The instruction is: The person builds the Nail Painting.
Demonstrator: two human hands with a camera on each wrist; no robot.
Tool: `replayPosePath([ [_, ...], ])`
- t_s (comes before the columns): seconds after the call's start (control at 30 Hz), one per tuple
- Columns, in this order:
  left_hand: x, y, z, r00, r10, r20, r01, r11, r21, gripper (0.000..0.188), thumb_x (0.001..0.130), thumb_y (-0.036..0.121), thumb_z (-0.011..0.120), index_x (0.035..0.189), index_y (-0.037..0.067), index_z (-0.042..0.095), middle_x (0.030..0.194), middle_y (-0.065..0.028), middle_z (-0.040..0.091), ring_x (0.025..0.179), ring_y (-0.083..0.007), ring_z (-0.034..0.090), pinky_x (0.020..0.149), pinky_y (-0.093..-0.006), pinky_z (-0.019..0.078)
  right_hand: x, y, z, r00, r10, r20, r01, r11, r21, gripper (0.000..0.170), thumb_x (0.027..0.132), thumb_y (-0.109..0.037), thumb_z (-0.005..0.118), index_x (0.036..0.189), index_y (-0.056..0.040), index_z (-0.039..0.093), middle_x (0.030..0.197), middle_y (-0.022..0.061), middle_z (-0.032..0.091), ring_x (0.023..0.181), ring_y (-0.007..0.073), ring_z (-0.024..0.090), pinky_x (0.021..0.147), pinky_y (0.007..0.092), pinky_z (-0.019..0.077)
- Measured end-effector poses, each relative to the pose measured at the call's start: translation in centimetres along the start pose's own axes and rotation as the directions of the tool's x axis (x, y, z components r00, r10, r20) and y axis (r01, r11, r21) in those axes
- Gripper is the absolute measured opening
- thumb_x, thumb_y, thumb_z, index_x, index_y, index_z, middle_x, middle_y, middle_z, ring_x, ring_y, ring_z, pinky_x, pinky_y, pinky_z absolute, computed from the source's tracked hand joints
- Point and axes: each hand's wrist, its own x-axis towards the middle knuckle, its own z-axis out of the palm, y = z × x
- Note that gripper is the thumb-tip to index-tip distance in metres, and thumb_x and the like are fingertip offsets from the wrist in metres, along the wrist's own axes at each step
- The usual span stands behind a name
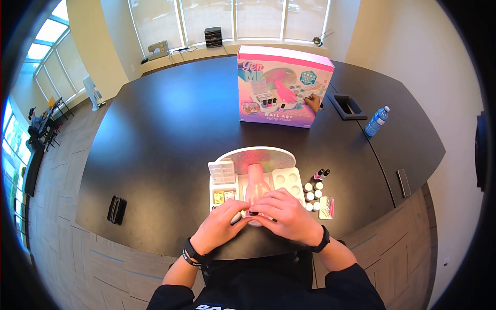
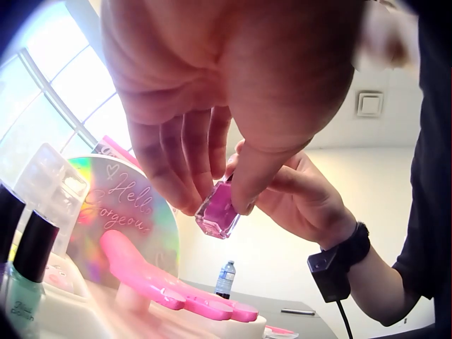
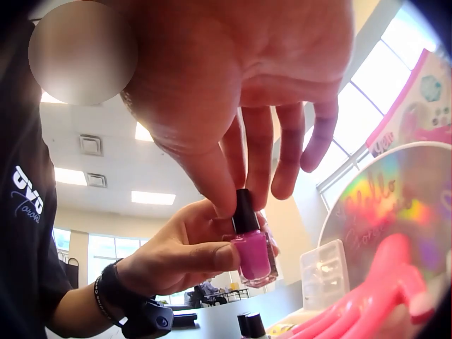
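Black case: on bench, well left of left grip.
Left grip: thumb and fingers pinching glass of pink polish bottle.
Pink polish bottle: between both grips, black cap on it.
Pink model hand: just ahead of grips, on white tray.
Right grip: thumb and fingers pinching black cap.
White pots: clustered near, right of right grip.
Water bottle: upright, well ahead and right of right grip.

The pink nail polish bottle (clear-walled, black cap on) is held aloft, roughly upright, at the scene's near middle.
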Motion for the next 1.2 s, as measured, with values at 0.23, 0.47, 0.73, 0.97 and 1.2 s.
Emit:
replayPosePath([
  [0.23, 0.1, 0.2, -1.1, 0.999, -0.028, -0.015, 0.029, 0.998, 0.062, 0.029, 0.093, 0.008, 0.081, 0.12, 0.005, 0.07, 0.108, -0.0138, 0.074, 0.098, -0.0367, 0.074, 0.084, -0.0442, 0.0613, -0.2, 0.3, -0.4, 0.998, 0.051, -0.039, -0.052, 0.998, -0.022, 0.026, 0.09, -0.011, 0.082, 0.115, -0.0077, 0.076, 0.112, 0.0056, 0.076, 0.109, 0.0275, 0.071, 0.097, 0.0421, 0.0545],
  [0.47, -1.1, -1.8, -1.7, 0.985, -0.163, 0.062, 0.158, 0.984, 0.08, 0.024, 0.092, 0.008, 0.081, 0.112, 0.005, 0.068, 0.113, -0.0133, 0.074, 0.103, -0.0366, 0.073, 0.09, -0.0447, 0.0598, -1.4, 1.1, -1.9, 0.991, 0.12, -0.057, -0.124, 0.989, -0.083, 0.026, 0.089, -0.008, 0.082, 0.114, -0.0073, 0.076, 0.113, 0.0056, 0.077, 0.109, 0.0285, 0.071, 0.094, 0.0416, 0.0554],
  [0.73, -1.2, -2.7, -1.5, 0.993, -0.113, 0.035, 0.104, 0.973, 0.208, 0.024, 0.088, 0.006, 0.08, 0.109, 0.006, 0.07, 0.109, -0.011, 0.072, 0.107, -0.034, 0.068, 0.101, -0.0436, 0.0525, -2.9, 2.0, -3.0, 0.982, 0.165, -0.096, -0.177, 0.975, -0.133, 0.024, 0.088, -0.008, 0.083, 0.111, -0.0075, 0.076, 0.109, 0.0052, 0.076, 0.106, 0.0272, 0.07, 0.093, 0.0423, 0.054],
  [0.97, -1.3, -3.1, -1.4, 0.989, -0.133, 0.065, 0.116, 0.97, 0.214, 0.025, 0.086, 0.005, 0.08, 0.108, 0.006, 0.069, 0.109, -0.0108, 0.072, 0.11, -0.0333, 0.066, 0.102, -0.0436, 0.0518, -3.7, 2.1, -3.5, 0.978, 0.18, -0.105, -0.195, 0.967, -0.163, 0.024, 0.087, -0.008, 0.085, 0.109, -0.0078, 0.076, 0.107, 0.0053, 0.075, 0.106, 0.0266, 0.069, 0.089, 0.0419, 0.0521],
  [1.2, -1.6, -4.3, -1.0, 0.991, -0.112, 0.073, 0.091, 0.965, 0.248, 0.026, 0.085, 0.004, 0.08, 0.109, 0.006, 0.07, 0.111, -0.0105, 0.068, 0.115, -0.0342, 0.062, 0.105, -0.0451, 0.0508, -3.8, 2.0, -3.5, 0.979, 0.166, -0.116, -0.182, 0.972, -0.146, 0.023, 0.087, -0.006, 0.084, 0.108, -0.0061, 0.076, 0.106, 0.0069, 0.075, 0.103, 0.0271, 0.069, 0.09, 0.0421, 0.0548],
])
